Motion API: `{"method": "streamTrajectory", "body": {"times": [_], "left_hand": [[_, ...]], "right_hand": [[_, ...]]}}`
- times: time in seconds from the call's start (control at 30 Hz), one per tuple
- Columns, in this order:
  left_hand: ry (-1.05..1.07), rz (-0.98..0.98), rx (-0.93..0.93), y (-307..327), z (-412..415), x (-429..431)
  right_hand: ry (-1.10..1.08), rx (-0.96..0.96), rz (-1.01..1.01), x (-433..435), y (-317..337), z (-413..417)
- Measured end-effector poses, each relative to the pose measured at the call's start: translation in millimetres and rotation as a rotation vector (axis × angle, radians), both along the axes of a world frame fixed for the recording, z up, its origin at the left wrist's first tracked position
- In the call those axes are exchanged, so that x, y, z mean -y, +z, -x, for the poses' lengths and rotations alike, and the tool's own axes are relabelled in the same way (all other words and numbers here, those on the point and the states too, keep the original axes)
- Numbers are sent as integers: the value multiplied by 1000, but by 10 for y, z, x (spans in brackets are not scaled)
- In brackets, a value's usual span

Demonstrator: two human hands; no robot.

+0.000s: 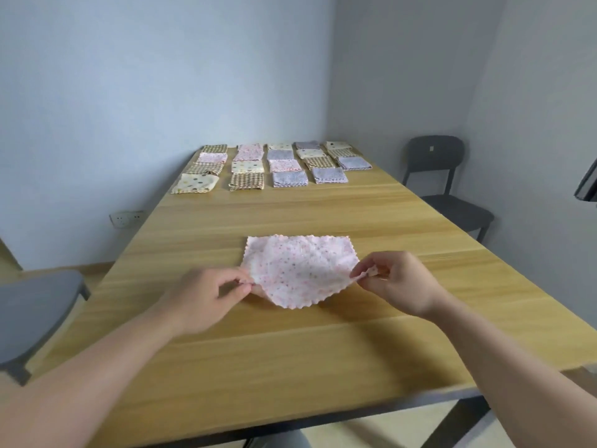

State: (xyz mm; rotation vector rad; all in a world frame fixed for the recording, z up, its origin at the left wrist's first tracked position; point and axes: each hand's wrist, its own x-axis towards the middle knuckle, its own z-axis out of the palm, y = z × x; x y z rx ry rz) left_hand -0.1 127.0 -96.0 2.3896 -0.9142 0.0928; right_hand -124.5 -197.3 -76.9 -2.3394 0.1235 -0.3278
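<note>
Item: pink floral cloth (pixel 298 268), judged light, limp, non-fragile. Near corners pinched by left hand (pixel 206 297) and right hand (pixel 395 282); corner grip advised.

Plain room, wooden table (pixel 323 350), grey chairs (pixel 445 189), bare walls (home or office unclear), wall socket (pixel 127 218)

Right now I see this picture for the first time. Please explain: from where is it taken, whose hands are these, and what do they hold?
No machine here: a person works with two bare hands. The one picture comes from a camera worn on the person's head, looking forward and down. On the wooden table lies a pink patterned cloth; the left hand and the right hand each pinch one near corner, holding that edge up. At the far end, folded cloths lie in rows.
</note>
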Motion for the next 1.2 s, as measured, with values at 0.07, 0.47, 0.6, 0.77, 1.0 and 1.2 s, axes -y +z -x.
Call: {"method": "streamTrajectory", "body": {"times": [0.07, 0.47, 0.6, 0.77, 1.0, 1.2], "left_hand": [[5, -17, -2, -71, 119, -13], [64, 161, -71, 6, -20, 134], [190, 186, -60, 103, -344, 351], [305, 133, -106, 53, -632, 593], [291, 106, -140, -244, -886, 711], [287, 10, -39, -275, -959, 708]], "right_hand": [[1, -32, 93, 24, -134, 82], [-46, 53, 117, 185, -23, -4], [-119, 9, 70, 281, 108, -390], [-193, -122, 140, 343, 58, -856], [-224, -120, 260, 324, -398, -1032], [-199, -140, 428, 379, -461, -1108]]}}
